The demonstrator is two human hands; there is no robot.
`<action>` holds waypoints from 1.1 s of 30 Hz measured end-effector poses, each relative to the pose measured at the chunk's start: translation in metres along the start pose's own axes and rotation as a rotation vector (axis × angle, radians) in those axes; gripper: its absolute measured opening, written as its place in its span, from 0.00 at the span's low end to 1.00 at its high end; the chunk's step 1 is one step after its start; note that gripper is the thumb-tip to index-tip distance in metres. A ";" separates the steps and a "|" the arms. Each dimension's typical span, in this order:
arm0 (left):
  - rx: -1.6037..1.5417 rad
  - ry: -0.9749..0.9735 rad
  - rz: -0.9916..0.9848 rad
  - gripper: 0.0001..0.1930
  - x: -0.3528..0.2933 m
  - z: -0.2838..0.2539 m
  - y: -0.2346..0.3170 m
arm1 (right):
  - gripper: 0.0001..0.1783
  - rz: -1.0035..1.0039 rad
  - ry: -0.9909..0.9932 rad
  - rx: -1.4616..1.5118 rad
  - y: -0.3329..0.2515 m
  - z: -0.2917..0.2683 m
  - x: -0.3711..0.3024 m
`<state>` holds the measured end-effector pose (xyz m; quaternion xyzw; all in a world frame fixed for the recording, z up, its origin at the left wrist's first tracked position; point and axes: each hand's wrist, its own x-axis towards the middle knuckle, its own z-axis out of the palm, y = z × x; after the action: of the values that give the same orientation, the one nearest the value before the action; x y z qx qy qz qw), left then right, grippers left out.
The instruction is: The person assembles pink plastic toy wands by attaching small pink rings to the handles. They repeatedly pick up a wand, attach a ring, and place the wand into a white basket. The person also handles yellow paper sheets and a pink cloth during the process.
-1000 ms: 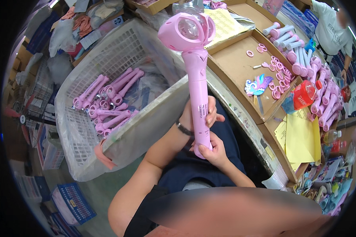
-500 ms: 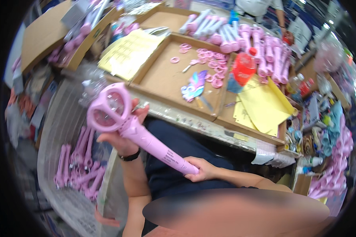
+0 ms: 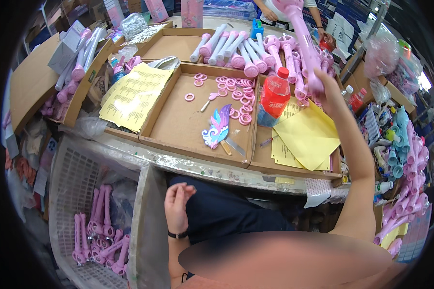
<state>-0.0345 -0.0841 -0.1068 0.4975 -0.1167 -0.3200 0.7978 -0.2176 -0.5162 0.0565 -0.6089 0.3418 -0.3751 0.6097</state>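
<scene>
My right hand point(image 3: 329, 94) is stretched out to the far right, closed round the lower end of a pink toy wand point(image 3: 305, 41). The wand stands tilted over the back of the table, its head partly cut off by the upper edge. Behind and beside it lie several similar pink wands point(image 3: 289, 55). My left hand point(image 3: 177, 207) hangs over my lap with its fingers curled together and nothing visible in it. Left of it, a grey plastic crate point(image 3: 72, 173) holds several pink wand parts point(image 3: 100, 212).
A cardboard tray point(image 3: 171, 115) holds pink rings point(image 3: 234, 86), a winged decoration point(image 3: 219, 126) and a knife point(image 3: 235, 146). A red-labelled bottle point(image 3: 275, 96) stands by yellow sheets point(image 3: 308, 137). More yellow sheets point(image 3: 137, 94) lie left. Another person's hand point(image 3: 270, 15) shows at the back.
The wand has gone from over my lap to the far right of the table, raised in my right hand. My left hand has let go of it and moved lower.
</scene>
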 end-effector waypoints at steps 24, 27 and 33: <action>0.749 0.061 0.052 0.10 -0.066 -0.014 -0.025 | 0.22 -0.089 0.227 -0.359 0.072 -0.058 0.110; 0.869 0.017 0.161 0.09 -0.066 -0.015 -0.022 | 0.13 -0.276 0.180 -0.379 0.047 -0.037 0.029; 0.947 -0.113 0.332 0.10 -0.072 -0.029 -0.019 | 0.05 -0.669 -0.480 -0.707 0.033 0.096 -0.089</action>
<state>-0.0821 -0.0240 -0.1278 0.7614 -0.3698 -0.1271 0.5171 -0.1756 -0.3921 0.0220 -0.9210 0.0860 -0.2612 0.2758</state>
